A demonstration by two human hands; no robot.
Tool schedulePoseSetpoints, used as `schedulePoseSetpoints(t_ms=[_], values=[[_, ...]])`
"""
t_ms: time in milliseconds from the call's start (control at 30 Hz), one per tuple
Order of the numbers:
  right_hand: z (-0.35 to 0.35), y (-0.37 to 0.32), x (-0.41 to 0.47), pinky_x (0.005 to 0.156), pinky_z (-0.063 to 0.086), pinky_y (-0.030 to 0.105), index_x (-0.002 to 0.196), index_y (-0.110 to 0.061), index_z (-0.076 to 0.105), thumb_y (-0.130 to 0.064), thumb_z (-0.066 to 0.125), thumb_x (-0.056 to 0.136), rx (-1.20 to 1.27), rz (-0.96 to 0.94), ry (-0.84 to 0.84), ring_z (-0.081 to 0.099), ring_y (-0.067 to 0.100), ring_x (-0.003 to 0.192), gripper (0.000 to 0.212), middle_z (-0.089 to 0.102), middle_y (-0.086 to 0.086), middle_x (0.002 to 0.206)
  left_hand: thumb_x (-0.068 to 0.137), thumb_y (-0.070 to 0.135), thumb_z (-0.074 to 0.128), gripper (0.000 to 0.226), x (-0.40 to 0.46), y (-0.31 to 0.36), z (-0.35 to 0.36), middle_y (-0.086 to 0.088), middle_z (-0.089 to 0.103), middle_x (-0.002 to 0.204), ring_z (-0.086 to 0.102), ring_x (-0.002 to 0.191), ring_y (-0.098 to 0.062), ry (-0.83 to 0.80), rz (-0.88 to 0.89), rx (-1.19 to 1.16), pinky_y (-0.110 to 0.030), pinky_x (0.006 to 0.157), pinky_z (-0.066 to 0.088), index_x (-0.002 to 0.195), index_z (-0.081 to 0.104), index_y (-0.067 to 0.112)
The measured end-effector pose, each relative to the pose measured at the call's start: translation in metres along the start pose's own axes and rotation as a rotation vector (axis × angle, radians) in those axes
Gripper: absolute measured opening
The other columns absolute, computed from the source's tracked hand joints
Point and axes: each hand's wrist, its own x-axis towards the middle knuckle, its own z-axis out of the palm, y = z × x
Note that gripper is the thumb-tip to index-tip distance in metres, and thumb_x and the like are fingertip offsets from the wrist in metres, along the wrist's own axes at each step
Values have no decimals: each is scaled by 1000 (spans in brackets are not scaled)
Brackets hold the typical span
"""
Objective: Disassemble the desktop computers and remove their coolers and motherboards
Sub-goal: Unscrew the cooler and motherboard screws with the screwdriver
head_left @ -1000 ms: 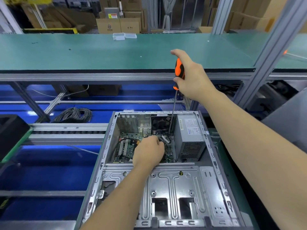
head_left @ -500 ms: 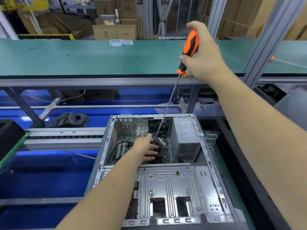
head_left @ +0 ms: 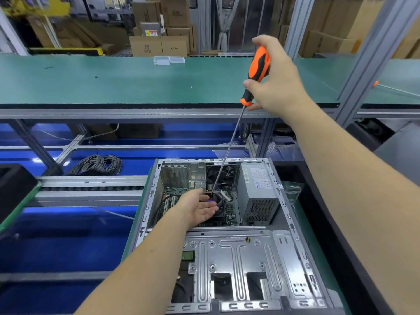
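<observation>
Power supply (head_left: 258, 194) beside the cooler (head_left: 221, 201) — cable coil (head_left: 97, 164) well left.

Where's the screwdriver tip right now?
In the head view, the screwdriver, gripped by the right hand, slants down into the open computer case; its tip meets the CPU cooler, beside the left hand.

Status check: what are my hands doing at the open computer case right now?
Right hand grips the orange screwdriver, tip down at the cooler. Left hand open, palm up beside the cooler. Power supply close on the right.
</observation>
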Motion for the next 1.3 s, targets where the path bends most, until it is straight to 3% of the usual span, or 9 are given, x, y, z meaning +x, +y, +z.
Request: schedulePoseSetpoints(t_ms=[167, 400, 533, 633, 733, 833, 1067, 1167, 1300], values=[[4, 2, 2, 76, 61, 50, 141, -33, 37, -6, 69, 88, 47, 29, -3, 58, 33, 102, 67, 48, 0, 115, 108, 28, 39, 38, -1, 1, 0, -21, 68, 104, 68, 89, -31, -35, -20, 32, -35, 69, 55, 107, 61, -2], [7, 9, -2, 76, 60, 51, 141, -33, 36, -6, 69, 88, -8, -16, -4, 55, 39, 106, 68, 45, 0, 118, 98, 2, 45, 16, 13, -1, 5, -17, 61, 76, 57, 60, -26, 312, 225, 245, -30, 53, 45, 92, 60, -2], [16, 16, -6, 68, 62, 47, 137, -33, 37, -6, 67, 89, -19, -17, -37, 57, 39, 97, 63, 50, 7, 109, 91, 7, 44, 26, 8, 5, -1, -7, 56, 64, 47, 57, -24, 407, 570, 929, -25, 55, 37, 68, 54, 9], [24, 21, -10, 61, 62, 41, 135, -35, 38, -5, 66, 89, -3, -1, -65, 62, 36, 84, 61, 52, 9, 103, 94, 18, 43, 18, -6, 17, -7, -1, 64, 88, 58, 79, -22, 518, 807, 1489, -33, 66, 47, 90, 61, 17], [33, 24, -14, 51, 60, 31, 134, -33, 40, -1, 63, 89, 36, -16, -100, 62, 33, 74, 59, 53, 11, 96, 93, 24, 46, 26, -13, 29, -22, -2, 60, 113, 52, 106, -25, 643, 980, 1750, -40, 88, 45, 116, 57, 18], [39, 26, -17, 49, 56, 21, 133, -32, 40, -1, 62, 89, 40, -50, -121, 57, 28, 71, 58, 52, 8, 90, 91, 26, 49, 47, -14, 41, -50, -5, 50, 132, 46, 120, -28, 722, 909, 1747, -43, 96, 42, 136, 44, 18], [37, 18, -14, 50, 44, 5, 138, -27, 42, -4, 66, 87, 32, -122, -6, 53, 15, 66, 61, 49, 3, 83, 96, 11, 46, 76, -10, 39, -92, -2, 1, 167, 12, 152, -24, 461, 743, 1411, -46, 111, 37, 160, 7, 21], [38, 14, -14, 51, 53, 14, 139, -28, 41, -4, 66, 88, 76, -135, 5, 57, 30, 75, 62, 48, 2, 94, 91, -6, 45, 80, -9, 41, -87, -3, 3, 168, 13, 152, -24, 476, 698, 1201, -36, 106, 36, 160, 12, 18], [48, 12, -17, 65, 61, 36, 134, -28, 40, -7, 68, 88, 80, -150, 10, 61, 34, 79, 58, 47, -4, 93, 91, -6, 53, 78, -5, 40, -87, -1, 2, 167, 31, 145, -31, 523, 670, 1248, -32, 84, 43, 158, 20, 15]])
